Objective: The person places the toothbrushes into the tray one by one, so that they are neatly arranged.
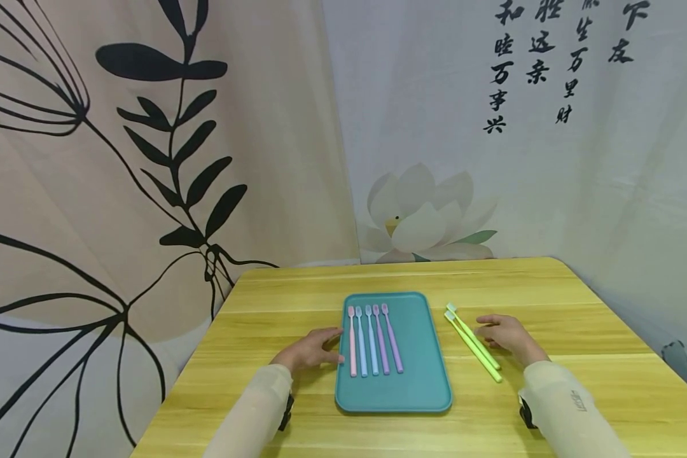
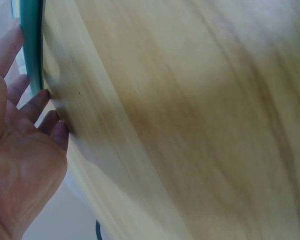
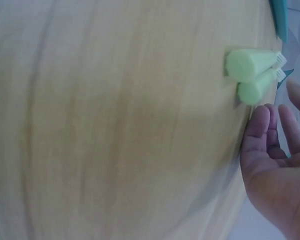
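Note:
A teal tray [image 1: 423, 385] lies on the table, and my left hand [image 1: 311, 351] is at its left edge, thumb and fingertips right at the rim. In the tray, side by side, are a pink toothbrush [image 1: 352, 351], two blue toothbrushes [image 1: 373, 346] and two purple toothbrushes [image 1: 394, 348], heads pointing away from me. To the right of the tray, two green toothbrushes [image 1: 480, 356] lie close together on the bare wood. My right hand [image 1: 511, 337] hovers just right of them, fingers loosely bent and holding nothing; the right wrist view shows its fingertips beside the handle ends [image 3: 241, 65].
The yellow wood-grain table [image 1: 578, 318] carries the tray and brushes. Behind it hangs a curtain [image 1: 286, 159] printed with dark plants, a pale lotus and black characters. Both forearms wear pale sleeves with black wrist straps [image 1: 527, 413].

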Demonstrator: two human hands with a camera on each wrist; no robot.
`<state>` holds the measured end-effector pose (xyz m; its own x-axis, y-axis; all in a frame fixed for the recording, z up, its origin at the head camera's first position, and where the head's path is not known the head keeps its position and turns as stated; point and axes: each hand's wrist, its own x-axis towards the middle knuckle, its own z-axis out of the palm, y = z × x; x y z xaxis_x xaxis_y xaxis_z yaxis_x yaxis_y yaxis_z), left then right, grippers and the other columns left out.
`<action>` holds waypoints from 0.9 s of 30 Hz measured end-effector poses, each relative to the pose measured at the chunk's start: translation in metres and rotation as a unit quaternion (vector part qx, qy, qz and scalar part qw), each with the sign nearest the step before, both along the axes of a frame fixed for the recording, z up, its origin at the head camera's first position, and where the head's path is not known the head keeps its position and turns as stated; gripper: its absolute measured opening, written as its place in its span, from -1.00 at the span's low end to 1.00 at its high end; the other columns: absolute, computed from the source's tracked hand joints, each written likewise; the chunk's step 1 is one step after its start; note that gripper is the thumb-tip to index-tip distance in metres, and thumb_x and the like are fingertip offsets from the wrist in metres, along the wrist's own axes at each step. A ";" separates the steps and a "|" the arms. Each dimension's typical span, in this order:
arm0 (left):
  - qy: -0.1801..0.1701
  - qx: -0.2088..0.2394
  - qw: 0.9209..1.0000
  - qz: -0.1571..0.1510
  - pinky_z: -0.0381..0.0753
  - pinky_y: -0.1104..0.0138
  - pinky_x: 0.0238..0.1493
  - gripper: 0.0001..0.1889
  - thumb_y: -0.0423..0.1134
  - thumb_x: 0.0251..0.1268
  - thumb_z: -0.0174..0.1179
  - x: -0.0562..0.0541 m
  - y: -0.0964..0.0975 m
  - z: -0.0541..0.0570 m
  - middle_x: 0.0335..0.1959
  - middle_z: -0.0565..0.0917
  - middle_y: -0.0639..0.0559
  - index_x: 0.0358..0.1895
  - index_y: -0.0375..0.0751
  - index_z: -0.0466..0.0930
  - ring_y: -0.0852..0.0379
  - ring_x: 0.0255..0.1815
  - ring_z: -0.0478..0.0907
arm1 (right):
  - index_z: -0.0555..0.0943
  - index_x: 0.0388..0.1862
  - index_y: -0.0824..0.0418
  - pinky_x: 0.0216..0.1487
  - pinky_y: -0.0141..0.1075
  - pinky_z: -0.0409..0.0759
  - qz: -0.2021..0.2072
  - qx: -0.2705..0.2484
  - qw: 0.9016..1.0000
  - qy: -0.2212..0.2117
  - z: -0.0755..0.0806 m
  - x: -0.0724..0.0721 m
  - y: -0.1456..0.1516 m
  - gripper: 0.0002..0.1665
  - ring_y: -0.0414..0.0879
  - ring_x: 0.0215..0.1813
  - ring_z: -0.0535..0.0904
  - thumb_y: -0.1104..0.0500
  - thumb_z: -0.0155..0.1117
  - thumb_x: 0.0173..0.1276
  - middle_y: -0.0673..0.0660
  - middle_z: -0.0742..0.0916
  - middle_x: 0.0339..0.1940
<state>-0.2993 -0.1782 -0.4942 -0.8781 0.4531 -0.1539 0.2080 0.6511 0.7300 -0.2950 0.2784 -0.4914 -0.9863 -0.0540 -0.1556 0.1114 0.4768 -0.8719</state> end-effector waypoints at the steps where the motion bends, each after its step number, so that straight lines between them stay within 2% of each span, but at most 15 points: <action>1: 0.000 0.000 1.000 0.000 0.13 -0.09 0.46 -0.21 -0.16 0.26 0.37 0.000 0.000 0.000 0.52 0.23 -0.18 0.52 -0.19 0.22 -0.23 0.53 0.09 | 0.37 0.37 0.49 -0.08 -0.18 0.62 -0.003 -0.001 1.000 -0.001 -0.001 0.000 0.000 -0.37 0.06 -0.01 0.57 0.18 0.24 0.45 0.41 0.60 0.16; 9: 0.003 -0.006 1.000 0.004 0.13 -0.08 0.47 -0.20 -0.13 0.26 0.37 -0.002 -0.001 -0.002 0.52 0.23 -0.17 0.52 -0.19 0.22 -0.21 0.53 0.09 | 0.37 0.37 0.49 0.07 -0.03 0.59 -0.001 0.010 1.000 -0.004 -0.003 -0.001 -0.003 -0.37 0.18 0.11 0.54 0.19 0.25 0.44 0.46 0.53 0.25; 12: 0.003 -0.004 1.000 0.003 0.13 -0.07 0.47 -0.20 -0.14 0.27 0.37 -0.002 0.000 -0.001 0.52 0.23 -0.17 0.52 -0.19 0.21 -0.20 0.53 0.10 | 0.37 0.36 0.50 0.08 0.01 0.58 0.003 0.006 1.000 -0.003 -0.004 -0.001 -0.006 -0.39 0.17 0.09 0.56 0.21 0.23 0.44 0.45 0.54 0.23; 21: 0.000 -0.003 1.000 0.004 0.17 -0.08 0.45 -0.21 -0.13 0.27 0.37 -0.001 -0.001 0.000 0.52 0.23 -0.17 0.52 -0.17 0.22 -0.21 0.53 0.10 | 0.37 0.35 0.51 -0.12 -0.17 0.61 -0.009 -0.006 1.000 -0.008 0.000 0.002 -0.012 -0.42 0.03 -0.09 0.58 0.25 0.20 0.44 0.44 0.56 0.18; 23: -0.003 0.001 1.000 0.004 0.19 -0.09 0.44 -0.21 -0.13 0.27 0.37 0.000 -0.001 0.001 0.52 0.22 -0.17 0.53 -0.17 0.22 -0.21 0.53 0.09 | 0.38 0.35 0.51 -0.13 -0.16 0.61 -0.010 -0.002 1.000 -0.008 0.000 0.003 -0.012 -0.42 0.06 -0.09 0.57 0.24 0.20 0.44 0.44 0.56 0.17; 27: -0.005 0.018 1.000 -0.001 0.16 -0.10 0.45 -0.21 -0.17 0.26 0.38 0.001 0.000 0.001 0.52 0.23 -0.18 0.52 -0.18 0.23 -0.24 0.53 0.08 | 0.43 0.31 0.50 0.00 -0.03 0.59 -0.007 0.035 0.999 0.007 -0.002 0.002 -0.013 -0.42 0.23 0.07 0.55 0.20 0.23 0.42 0.47 0.55 0.21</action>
<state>-0.2982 -0.1779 -0.4931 -0.8756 0.4604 -0.1462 0.2024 0.6245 0.7543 -0.2928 0.2653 -0.4931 -0.9890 -0.0302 -0.1449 0.1064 0.5358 -0.8376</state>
